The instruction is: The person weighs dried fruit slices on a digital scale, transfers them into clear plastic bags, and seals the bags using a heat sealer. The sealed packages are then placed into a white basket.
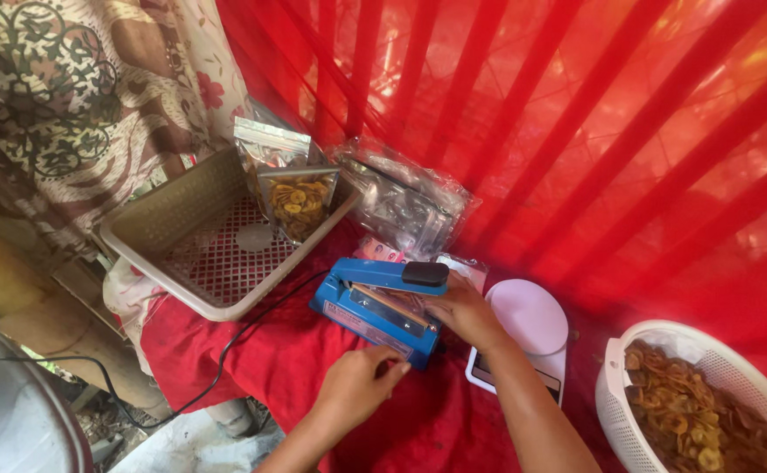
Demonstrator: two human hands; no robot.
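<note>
Head view: sealing step. Right hand (462, 308) holds a clear pouch (405, 305) in the blue impulse sealer (382, 300); left hand (359, 383), fingers curled, pinches the sealer's near edge. Next, judged: press the lever (392, 275) above the right hand.

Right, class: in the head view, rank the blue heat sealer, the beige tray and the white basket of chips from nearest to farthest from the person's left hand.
From the left hand:
1. Blue heat sealer, just above it, touching or nearly so.
2. Beige tray, up to the left.
3. White basket of chips, far right.
</note>
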